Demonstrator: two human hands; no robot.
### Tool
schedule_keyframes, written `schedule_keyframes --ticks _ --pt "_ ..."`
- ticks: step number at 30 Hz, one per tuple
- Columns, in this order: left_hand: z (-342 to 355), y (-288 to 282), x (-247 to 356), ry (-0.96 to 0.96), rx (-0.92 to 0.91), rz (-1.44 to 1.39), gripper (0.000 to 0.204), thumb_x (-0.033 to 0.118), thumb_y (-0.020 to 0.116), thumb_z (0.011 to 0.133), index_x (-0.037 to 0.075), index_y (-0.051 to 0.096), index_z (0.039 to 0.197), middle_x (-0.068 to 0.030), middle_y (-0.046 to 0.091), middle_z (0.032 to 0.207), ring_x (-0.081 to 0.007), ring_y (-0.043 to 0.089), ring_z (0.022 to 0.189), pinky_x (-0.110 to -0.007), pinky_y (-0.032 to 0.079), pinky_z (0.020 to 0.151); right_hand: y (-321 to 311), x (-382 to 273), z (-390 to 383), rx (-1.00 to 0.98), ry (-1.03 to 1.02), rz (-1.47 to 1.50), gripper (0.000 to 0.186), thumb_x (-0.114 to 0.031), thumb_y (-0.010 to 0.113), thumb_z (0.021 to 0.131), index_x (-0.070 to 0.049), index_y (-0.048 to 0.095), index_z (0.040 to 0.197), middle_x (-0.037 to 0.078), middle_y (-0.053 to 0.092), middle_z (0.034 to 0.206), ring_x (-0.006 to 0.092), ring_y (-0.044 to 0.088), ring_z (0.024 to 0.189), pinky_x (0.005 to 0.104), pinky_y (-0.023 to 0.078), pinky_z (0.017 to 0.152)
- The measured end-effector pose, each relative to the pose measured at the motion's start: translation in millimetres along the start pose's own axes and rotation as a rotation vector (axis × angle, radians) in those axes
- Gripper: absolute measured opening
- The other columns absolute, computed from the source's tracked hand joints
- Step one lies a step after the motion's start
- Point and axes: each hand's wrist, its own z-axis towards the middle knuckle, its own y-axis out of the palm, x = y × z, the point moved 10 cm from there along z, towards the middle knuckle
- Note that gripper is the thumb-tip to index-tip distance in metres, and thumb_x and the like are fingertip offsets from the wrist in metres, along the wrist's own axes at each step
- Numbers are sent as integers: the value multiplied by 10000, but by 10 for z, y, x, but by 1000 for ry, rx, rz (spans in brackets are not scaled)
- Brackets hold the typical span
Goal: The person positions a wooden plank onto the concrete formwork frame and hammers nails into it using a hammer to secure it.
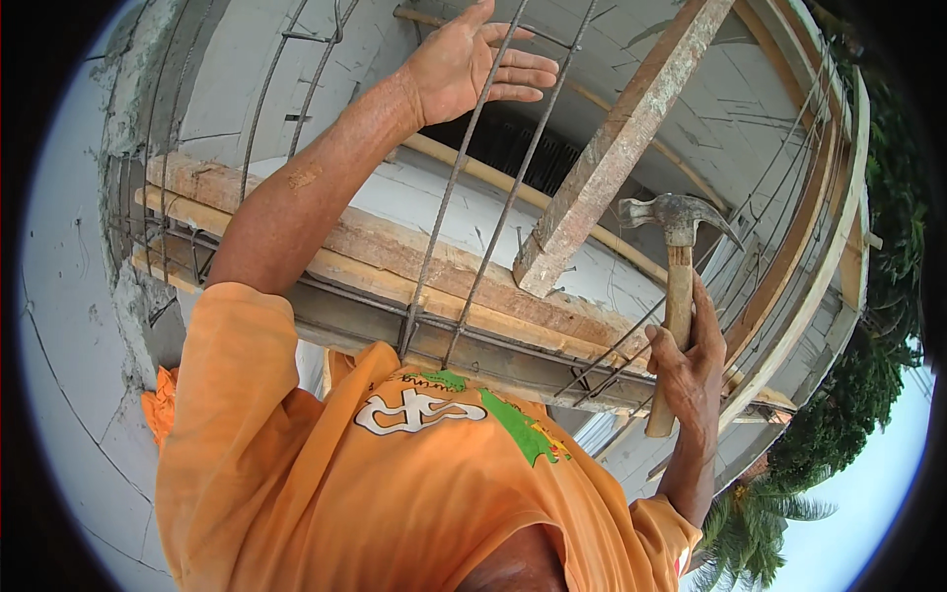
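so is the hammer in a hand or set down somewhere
In hand: the hammer is held in the right hand, fingers closed around its wooden handle, its metal head clear of the grip.

Open between timber post (623,143) and hammer handle (679,281) — barred at the left hand (459,74).
Crossed there by one of two steel rods (457,178); passable between rods and post, but narrowing downward to nails (520,238) near the foot. Closed off beyond the right hand (688,360) by curved boards (804,232) — and below the post by a rough plank (390,245).
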Motion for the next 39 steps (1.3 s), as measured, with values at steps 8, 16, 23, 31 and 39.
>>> schedule_keyframes --ticks 8,16,23,31,39 --pt "450 144 -662 -54 -148 836 1190 854 540 810 -52 284 1538 -387 508 1363 -409 543 1305 -495 467 1083 349 38 -600 218 -481 -200 776 7 712 842 88 332 1513 305 634 1232 341 712 1014 412 567 837" --pt "548 680 -1288 -41 -237 591 1100 474 864 738 6 227 1504 -175 442 1225 -300 542 1178 -511 468 1053 881 406 -1054 289 -598 -316 673 -42 789 828 73 447 1396 301 648 1196 438 712 975 461 597 761" --pt "494 678 -1238 0 -179 523 820 325 803 739 -7 383 1360 -179 472 1136 -284 539 1101 -479 507 936 844 -20 -1274 450 -854 -346 616 -33 768 837 58 489 1377 254 682 1108 404 719 920 454 592 733" --pt "457 715 -1211 -8 -183 515 842 342 803 725 4 368 1362 -176 462 1134 -287 530 1100 -487 505 930 906 58 -1171 407 -769 -380 593 -8 766 799 15 539 1346 122 622 831 272 627 580 388 491 485" --pt "569 648 -1285 9 -214 528 833 334 802 727 9 370 1359 -156 455 1114 -279 524 1083 -483 501 916 1146 510 -1007 223 -567 -464 472 -232 750 923 -45 545 1306 127 669 944 201 617 558 294 523 506"
